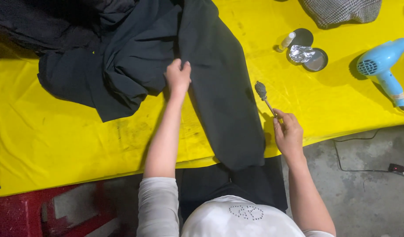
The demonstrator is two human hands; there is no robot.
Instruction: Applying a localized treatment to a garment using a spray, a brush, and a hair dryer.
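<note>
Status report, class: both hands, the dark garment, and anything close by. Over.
Left hand pinching black garment on yellow table cover. Right hand holding small brush beside it. Blue hairdryer, foil dish off right.

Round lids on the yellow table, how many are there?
2. One dark round lid lies beside the small bottle. The other lid lies just right of the crumpled foil, which overlaps both. More could be hidden under the black cloth.
</note>
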